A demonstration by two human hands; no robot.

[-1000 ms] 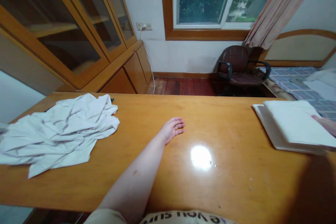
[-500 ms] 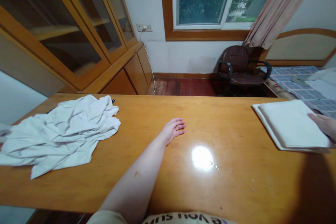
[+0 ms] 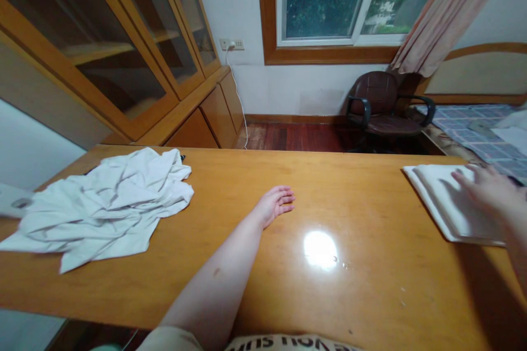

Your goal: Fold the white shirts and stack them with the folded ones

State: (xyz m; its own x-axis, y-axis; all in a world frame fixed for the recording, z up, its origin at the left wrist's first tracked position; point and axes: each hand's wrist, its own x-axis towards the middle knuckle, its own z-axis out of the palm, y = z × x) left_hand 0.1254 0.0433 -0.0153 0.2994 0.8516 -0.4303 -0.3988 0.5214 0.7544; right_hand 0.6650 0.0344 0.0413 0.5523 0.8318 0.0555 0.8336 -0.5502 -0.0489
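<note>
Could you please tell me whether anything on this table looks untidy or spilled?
A crumpled white cloth sprawls at left, unlike the neatly folded white cloth by the right hand. Tiny specks beside the glare might be droplets; I cannot tell.

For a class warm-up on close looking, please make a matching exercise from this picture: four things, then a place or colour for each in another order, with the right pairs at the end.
Things:
1. Left hand
2. Chair
3. Right hand
4. Curtain

Places and colours:
A. Over the folded cloth
B. Pink
C. Near the middle of the table
D. Dark brown with black armrests

Right pairs: 1-C, 2-D, 3-A, 4-B
</note>
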